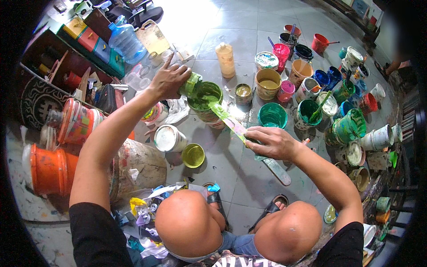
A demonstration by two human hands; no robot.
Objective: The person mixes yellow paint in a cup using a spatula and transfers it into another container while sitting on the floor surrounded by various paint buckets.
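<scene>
My left hand [169, 81] grips a small green-smeared container [190, 84] and tilts it over a green paint bucket [205, 100] on the tiled floor. My right hand [271, 143] holds a long flat stirring stick [231, 122], coated in green paint, with its far end reaching into that bucket. The stick's white near end [278, 170] juts out below my right hand. My bare knees [189, 224] show at the bottom of the view.
Many open paint pots [307, 111] in green, blue, red and white crowd the floor at right. A yellow lid [193, 155], a white-topped can [168, 138] and a large stained bucket [138, 167] sit near my left. An orange bucket [51, 170], a water jug [126, 42] and shelves stand further left.
</scene>
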